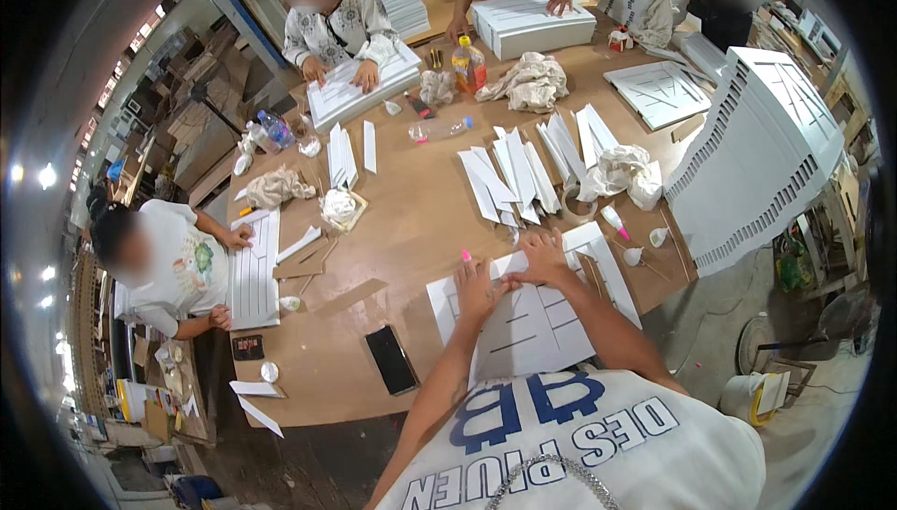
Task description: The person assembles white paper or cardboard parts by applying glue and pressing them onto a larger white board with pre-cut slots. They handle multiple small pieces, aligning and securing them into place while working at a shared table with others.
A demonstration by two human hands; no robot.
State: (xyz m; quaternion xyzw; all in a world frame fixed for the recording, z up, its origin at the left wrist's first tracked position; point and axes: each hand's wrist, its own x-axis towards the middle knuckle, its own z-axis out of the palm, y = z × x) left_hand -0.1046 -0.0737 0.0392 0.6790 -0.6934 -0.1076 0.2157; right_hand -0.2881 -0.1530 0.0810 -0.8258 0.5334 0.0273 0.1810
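Note:
A white panel (528,323) with dark slots lies at the table's near edge, directly in front of me. Both hands are on its far part, thumbs close together. My left hand (479,290) presses down with its fingers stretched forward, apparently empty. Just beyond its fingertips a small pink tip (466,255) shows; what it belongs to is hidden. My right hand (544,258) rests beside it, fingers spread along the panel's far edge. Right of the hands lie a white glue bottle with a pink tip (615,222) and another small white bottle (633,256).
White strips (514,174) lie in piles beyond my hands, beside crumpled cloths (628,176). A tall stack of slotted white panels (747,174) stands at right. A black phone (391,361) lies to my left. Several co-workers handle panels around the brown table (411,211).

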